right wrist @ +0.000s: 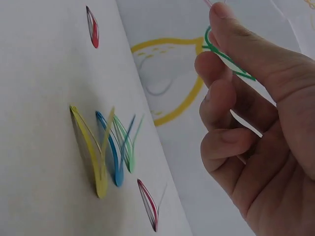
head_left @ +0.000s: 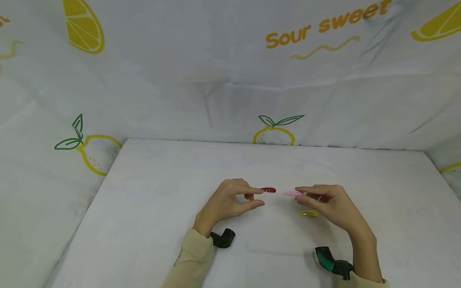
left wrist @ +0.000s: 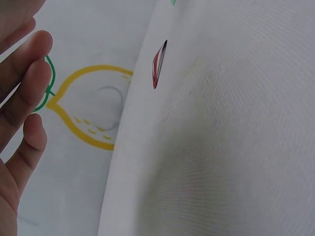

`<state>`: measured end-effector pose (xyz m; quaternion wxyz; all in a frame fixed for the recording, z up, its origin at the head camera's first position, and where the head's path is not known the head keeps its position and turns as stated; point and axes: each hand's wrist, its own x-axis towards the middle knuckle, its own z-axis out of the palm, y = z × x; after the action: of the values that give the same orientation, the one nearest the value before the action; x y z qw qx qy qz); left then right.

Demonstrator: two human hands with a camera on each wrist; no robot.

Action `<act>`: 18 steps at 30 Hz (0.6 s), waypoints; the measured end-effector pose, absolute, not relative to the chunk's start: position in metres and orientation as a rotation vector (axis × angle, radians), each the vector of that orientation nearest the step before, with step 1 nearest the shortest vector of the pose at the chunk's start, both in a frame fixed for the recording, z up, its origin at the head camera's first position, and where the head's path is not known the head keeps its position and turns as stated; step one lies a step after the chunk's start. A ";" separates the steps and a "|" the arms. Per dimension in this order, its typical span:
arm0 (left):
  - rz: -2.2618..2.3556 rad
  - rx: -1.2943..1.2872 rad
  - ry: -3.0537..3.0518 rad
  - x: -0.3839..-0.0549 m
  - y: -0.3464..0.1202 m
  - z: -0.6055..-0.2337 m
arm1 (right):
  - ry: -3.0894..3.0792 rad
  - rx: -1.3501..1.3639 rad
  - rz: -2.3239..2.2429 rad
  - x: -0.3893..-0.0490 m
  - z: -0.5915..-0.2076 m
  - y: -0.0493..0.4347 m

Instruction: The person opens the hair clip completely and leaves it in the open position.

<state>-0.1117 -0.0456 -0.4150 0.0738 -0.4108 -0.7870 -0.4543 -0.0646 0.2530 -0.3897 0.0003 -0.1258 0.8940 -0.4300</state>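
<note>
In the head view my right hand (head_left: 325, 202) pinches a pink snap hair clip (head_left: 292, 193) between thumb and fingertips, above the table. Only a sliver of it shows at the top of the right wrist view. My left hand (head_left: 232, 200) is empty, thumb and index finger apart. Just beyond its index fingertip a red hair clip (head_left: 269, 190) lies on the table. Beneath my right hand lies a yellow hair clip (head_left: 308, 213). The right wrist view shows a blue clip (right wrist: 113, 152) and a green clip (right wrist: 127, 145) beside the yellow one, and a dark red clip (right wrist: 149, 205).
A white cloth covers the table (head_left: 162, 208), and a lemon-printed cloth (head_left: 201, 60) hangs behind it. The table's left edge slants on one side, the right edge on the other. Black cameras (head_left: 223, 239) are strapped at both wrists.
</note>
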 end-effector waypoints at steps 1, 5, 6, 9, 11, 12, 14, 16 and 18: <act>-1.353 -1.226 -2.372 -0.111 -0.045 -0.415 | 2.807 -0.365 -1.334 -0.063 -0.389 0.257; -1.307 -1.210 -2.393 -0.110 -0.045 -0.415 | 2.845 -0.278 -1.254 -0.059 -0.388 0.275; -1.306 -1.210 -2.391 -0.110 -0.045 -0.415 | 2.859 -0.261 -1.231 -0.058 -0.388 0.279; -1.317 -1.205 -2.387 -0.110 -0.046 -0.415 | 2.894 -0.220 -1.175 -0.057 -0.390 0.291; -1.336 -1.208 -2.383 -0.110 -0.045 -0.415 | 2.906 -0.196 -1.145 -0.055 -0.392 0.299; -1.345 -1.207 -2.383 -0.110 -0.046 -0.415 | 2.909 -0.176 -1.128 -0.055 -0.392 0.302; -1.356 -1.208 -2.388 -0.109 -0.046 -0.415 | 2.911 -0.126 -1.084 -0.053 -0.395 0.309; -1.360 -1.208 -2.395 -0.109 -0.046 -0.415 | 2.907 -0.074 -1.030 -0.051 -0.397 0.314; -1.357 -1.206 -2.401 -0.109 -0.045 -0.415 | 2.890 -0.018 -0.978 -0.049 -0.398 0.319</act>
<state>-0.1092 -0.0454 -0.4151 0.0657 -0.3998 -0.7960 -0.4497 -0.0491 0.3194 -0.3985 0.0455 -0.0059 0.9462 -0.3202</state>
